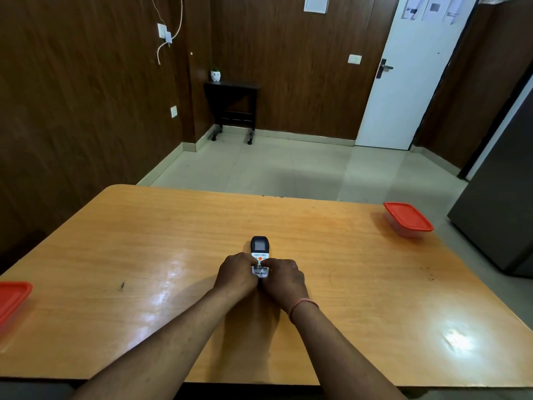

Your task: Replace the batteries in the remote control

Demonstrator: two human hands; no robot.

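A white remote control point(260, 249) with a dark top, a small screen and an orange button lies face up in the middle of the wooden table point(144, 241). My left hand point(237, 274) grips its lower left side and my right hand point(284, 277) grips its lower right side. Both thumbs press on the button face. The lower end of the remote is hidden between my hands. No loose batteries are visible.
A clear box with a red lid point(408, 219) stands at the table's far right corner. Another red-lidded box point(13, 301) sits at the left edge. A grey cabinet point(501, 203) stands to the right of the table.
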